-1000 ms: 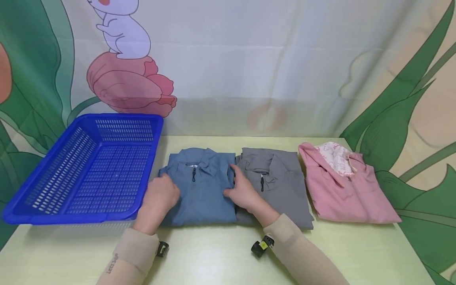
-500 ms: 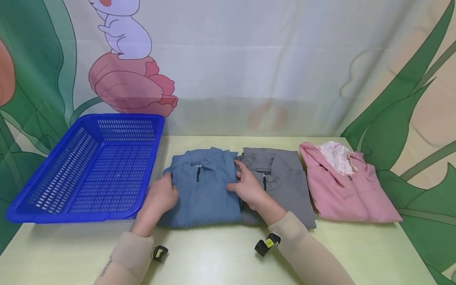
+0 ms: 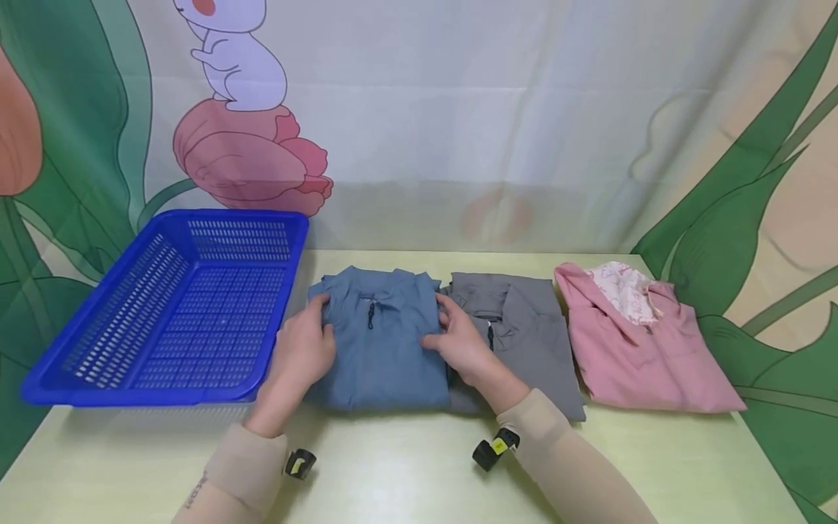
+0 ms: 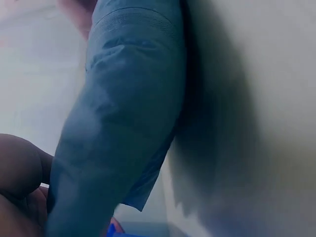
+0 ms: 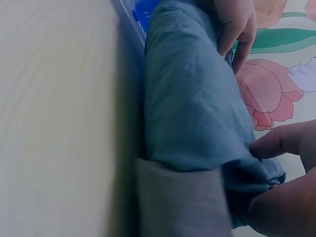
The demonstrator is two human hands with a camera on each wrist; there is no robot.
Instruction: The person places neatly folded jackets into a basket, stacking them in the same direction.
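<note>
A folded blue jacket (image 3: 386, 364) with a short black zip pull lies between my two hands, its collar toward the back. My left hand (image 3: 303, 353) grips its left edge, thumb over the top. On the opposite edge my right hand (image 3: 463, 348) pinches the cloth; the right wrist view shows thumb and finger on a fold of the blue jacket (image 5: 192, 94). In the left wrist view the near side of the jacket (image 4: 118, 108) bulges above a dark shadow. The undersides of both grips are hidden. A folded grey jacket (image 3: 540, 356) lies right beside, partly behind my right hand.
A blue plastic basket (image 3: 157, 397) with slotted walls stands at the left, close to my left hand. A folded pink jacket (image 3: 661, 371) lies at the right on the pale table (image 3: 393, 466). A printed curtain (image 3: 419, 145) hangs behind the table.
My left hand has gone from a closed pose by the left edge to gripping it with the thumb on top. The blue jacket has shifted slightly right, and the whole head view has drifted a little.
</note>
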